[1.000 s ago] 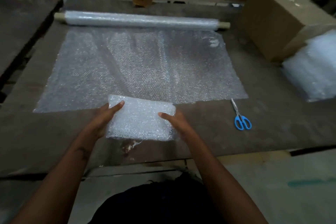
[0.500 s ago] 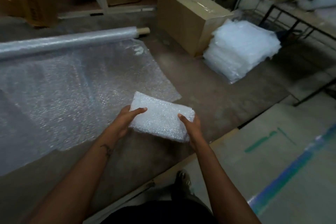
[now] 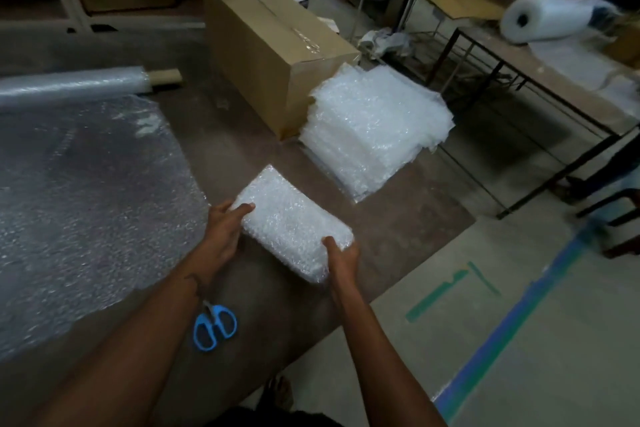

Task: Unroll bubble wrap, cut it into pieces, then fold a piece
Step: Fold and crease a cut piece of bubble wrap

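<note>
Folded bubble-wrap piece [image 3: 294, 224], now carried right of the unrolled sheet [image 3: 79, 204], toward the stack of folded pieces [image 3: 374, 128]. Left hand [image 3: 221, 236] and right hand [image 3: 341, 258] clasp its ends, fingers curled. Folding appears complete; stacking presumably follows.

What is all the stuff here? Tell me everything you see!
folded bubble wrap piece: one, clear white, held over the table's near right part
unrolled bubble wrap sheet: one, clear, spread on the table's left
bubble wrap roll: one, clear on a brown core, far left
stack of bubble wrap pieces: one, white, right of the box
cardboard box: one, brown, far side
scissors: one, blue handles, near edge, partly under the left arm
table: one, dark brown
second roll: one, white, on another table, far right
left hand: grips the piece's left end
right hand: grips its near right end
</note>
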